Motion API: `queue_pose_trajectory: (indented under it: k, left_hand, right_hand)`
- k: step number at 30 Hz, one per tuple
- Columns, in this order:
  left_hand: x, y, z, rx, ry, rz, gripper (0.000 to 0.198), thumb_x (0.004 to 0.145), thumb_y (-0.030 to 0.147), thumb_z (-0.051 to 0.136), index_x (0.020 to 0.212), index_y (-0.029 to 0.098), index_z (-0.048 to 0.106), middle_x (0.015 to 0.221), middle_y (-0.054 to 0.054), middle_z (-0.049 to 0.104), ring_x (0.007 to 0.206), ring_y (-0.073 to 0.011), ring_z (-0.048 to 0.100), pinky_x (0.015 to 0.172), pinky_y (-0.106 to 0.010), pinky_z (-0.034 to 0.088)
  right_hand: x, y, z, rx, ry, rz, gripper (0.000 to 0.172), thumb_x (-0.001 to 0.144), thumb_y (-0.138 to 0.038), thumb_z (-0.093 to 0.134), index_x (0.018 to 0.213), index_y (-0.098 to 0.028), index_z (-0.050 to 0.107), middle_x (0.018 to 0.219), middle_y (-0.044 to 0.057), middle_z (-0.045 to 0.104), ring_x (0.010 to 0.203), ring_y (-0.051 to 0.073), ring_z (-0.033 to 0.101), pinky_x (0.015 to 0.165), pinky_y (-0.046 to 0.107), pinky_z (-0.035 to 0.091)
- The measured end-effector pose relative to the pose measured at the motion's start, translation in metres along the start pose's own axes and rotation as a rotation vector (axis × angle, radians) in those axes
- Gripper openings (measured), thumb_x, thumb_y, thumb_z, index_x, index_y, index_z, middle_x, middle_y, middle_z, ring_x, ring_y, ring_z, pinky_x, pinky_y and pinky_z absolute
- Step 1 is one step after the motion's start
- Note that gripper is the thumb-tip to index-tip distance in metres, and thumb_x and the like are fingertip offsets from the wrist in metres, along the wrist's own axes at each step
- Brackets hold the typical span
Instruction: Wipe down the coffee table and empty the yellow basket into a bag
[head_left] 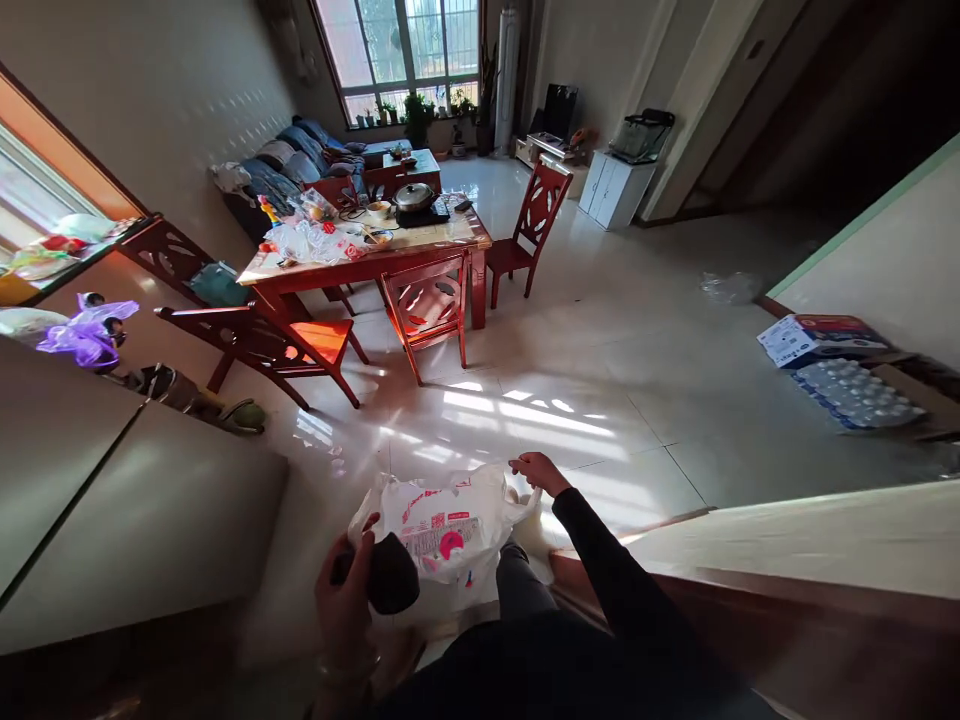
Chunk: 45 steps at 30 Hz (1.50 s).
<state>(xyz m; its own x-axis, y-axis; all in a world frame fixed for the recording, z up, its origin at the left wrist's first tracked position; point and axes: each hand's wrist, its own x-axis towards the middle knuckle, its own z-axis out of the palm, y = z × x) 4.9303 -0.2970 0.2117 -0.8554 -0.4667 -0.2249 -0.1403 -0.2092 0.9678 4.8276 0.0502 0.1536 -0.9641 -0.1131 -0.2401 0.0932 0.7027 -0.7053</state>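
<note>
My left hand [346, 585] is closed around a dark, rounded, cup-like object [394, 575], whose exact kind I cannot make out. Its fingertips are at the left edge of a white plastic bag [442, 520] printed in red and pink. On the other side, my right hand [538, 472] pinches the bag's upper right part, so the bag hangs spread out in front of my legs. What the bag holds, if anything, is hidden.
Ahead stands a wooden dining table [337, 272] with a lidded pan [415, 197] and plastic bags, with red-brown chairs [427, 310] around it. A pale cabinet [150, 500] is at left. Bottled water packs [859, 392] and a box [817, 337] lie on the floor at right.
</note>
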Motion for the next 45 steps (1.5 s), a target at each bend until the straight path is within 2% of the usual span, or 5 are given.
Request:
queue_pose_trajectory:
  k: [10, 17, 29, 38, 45]
  left_hand:
    - [0.144, 0.034, 0.24, 0.147, -0.221, -0.076, 0.058, 0.056, 0.061, 0.095, 0.093, 0.019, 0.08, 0.07, 0.004, 0.068, 0.055, -0.0083, 0.049, 0.051, -0.021, 0.038]
    - [0.223, 0.036, 0.431, 0.27, -0.519, -0.118, 0.051, 0.054, 0.046, 0.095, 0.095, 0.019, 0.081, 0.091, -0.004, 0.079, 0.077, -0.0153, 0.065, 0.073, -0.028, 0.05]
    - [0.319, 0.023, 0.841, 0.516, -1.133, -0.166, 0.045, 0.061, 0.059, 0.087, 0.066, 0.017, 0.073, 0.055, 0.005, 0.053, 0.058, -0.0103, 0.044, 0.058, -0.027, 0.033]
    - [0.391, 0.081, 1.118, 0.27, -1.142, -0.226, 0.047, 0.066, 0.059, 0.088, 0.071, 0.016, 0.069, 0.059, 0.004, 0.055, 0.052, -0.007, 0.043, 0.051, -0.023, 0.033]
    - [0.434, 0.119, 1.281, 0.175, -0.925, -0.273, 0.05, 0.065, 0.059, 0.09, 0.066, 0.018, 0.061, 0.058, 0.006, 0.053, 0.049, -0.0067, 0.045, 0.047, -0.022, 0.035]
  right_hand:
    - [0.163, 0.013, -0.264, 0.891, 0.189, 0.085, 0.046, 0.067, -0.053, 0.08, 0.097, -0.021, 0.067, 0.072, -0.005, 0.047, 0.057, 0.007, 0.038, 0.055, 0.021, 0.044]
    - [0.22, 0.038, -0.411, 1.107, 0.326, 0.108, 0.039, 0.074, -0.042, 0.084, 0.108, -0.03, 0.069, 0.076, -0.006, 0.041, 0.052, 0.005, 0.018, 0.04, 0.016, 0.018]
    - [0.315, 0.152, -0.628, 1.015, 0.666, 0.221, 0.045, 0.077, -0.047, 0.086, 0.083, -0.024, 0.048, 0.078, -0.006, 0.043, 0.053, 0.004, 0.017, 0.043, 0.017, 0.015]
    - [0.383, 0.255, -0.782, 0.949, 0.851, 0.365, 0.035, 0.084, -0.042, 0.08, 0.084, -0.024, 0.049, 0.067, -0.006, 0.037, 0.055, 0.006, 0.022, 0.048, 0.023, 0.015]
    - [0.514, 0.325, -0.939, 0.842, 0.692, 0.407, 0.035, 0.087, -0.048, 0.078, 0.092, -0.025, 0.052, 0.067, -0.007, 0.034, 0.057, 0.007, 0.024, 0.051, 0.026, 0.017]
